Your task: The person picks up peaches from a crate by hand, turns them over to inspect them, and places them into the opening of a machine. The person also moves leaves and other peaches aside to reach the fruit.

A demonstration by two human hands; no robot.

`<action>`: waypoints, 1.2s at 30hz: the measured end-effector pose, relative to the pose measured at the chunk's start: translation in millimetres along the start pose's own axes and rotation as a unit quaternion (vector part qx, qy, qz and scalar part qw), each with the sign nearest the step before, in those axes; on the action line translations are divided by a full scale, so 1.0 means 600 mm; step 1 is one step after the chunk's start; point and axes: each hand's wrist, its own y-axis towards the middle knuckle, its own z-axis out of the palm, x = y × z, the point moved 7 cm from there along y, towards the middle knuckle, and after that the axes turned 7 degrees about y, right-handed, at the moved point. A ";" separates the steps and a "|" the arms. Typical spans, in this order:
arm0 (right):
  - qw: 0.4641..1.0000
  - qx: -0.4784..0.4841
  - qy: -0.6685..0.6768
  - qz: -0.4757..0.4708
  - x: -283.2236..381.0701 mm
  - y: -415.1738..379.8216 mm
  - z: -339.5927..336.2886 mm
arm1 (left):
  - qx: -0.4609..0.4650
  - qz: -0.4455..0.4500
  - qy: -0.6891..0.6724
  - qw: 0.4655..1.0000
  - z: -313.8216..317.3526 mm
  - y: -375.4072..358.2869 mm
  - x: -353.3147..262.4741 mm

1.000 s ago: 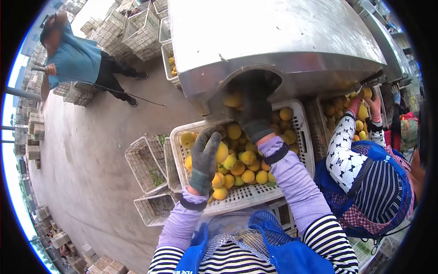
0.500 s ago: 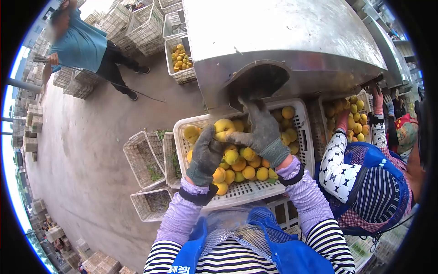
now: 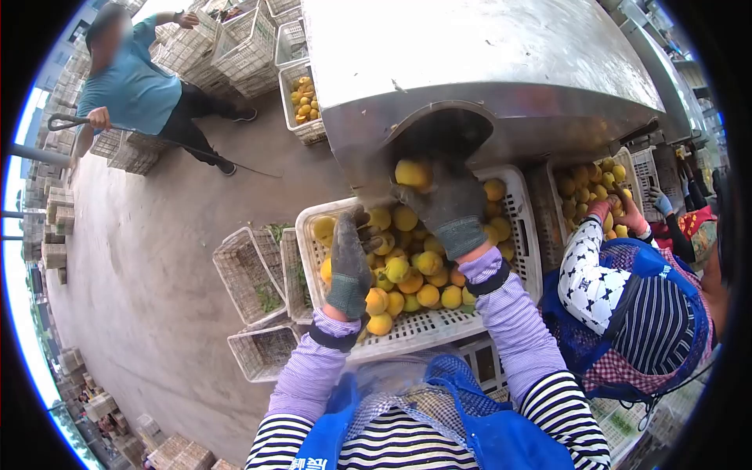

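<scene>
A white plastic crate (image 3: 526, 235) full of yellow peaches (image 3: 398, 270) stands in front of me, below the dark round opening (image 3: 446, 133) of a metal machine. My right hand (image 3: 446, 207), in a grey glove, grips a yellow peach (image 3: 413, 174) just beneath that opening. Over the crate's left part is my left hand (image 3: 350, 258), also gloved, its fingers stretched upward and apart beside the peaches. It holds nothing that I can see.
The machine's metal hood (image 3: 478, 55) fills the top middle. At right, a co-worker's gloved hand (image 3: 603, 207) reaches over another peach crate (image 3: 552, 196). Left on the floor are used crates (image 3: 239, 270). A person (image 3: 141, 86) holding a long hooked rod stands upper left.
My right hand has moved up toward the opening with a peach. My left hand has let go of the peach it touched and opened. The person upper left has raised an arm.
</scene>
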 end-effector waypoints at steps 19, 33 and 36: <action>0.990 0.100 0.094 0.000 -0.108 -0.092 0.280 | -0.257 0.137 0.768 0.570 -0.116 0.122 0.082; 0.753 0.268 0.553 0.235 -0.123 -0.153 0.242 | 0.108 0.051 0.143 0.983 -0.103 0.033 0.092; 0.730 0.349 0.522 0.270 -0.076 -0.166 0.157 | 0.098 0.065 0.169 0.979 -0.032 -0.036 0.019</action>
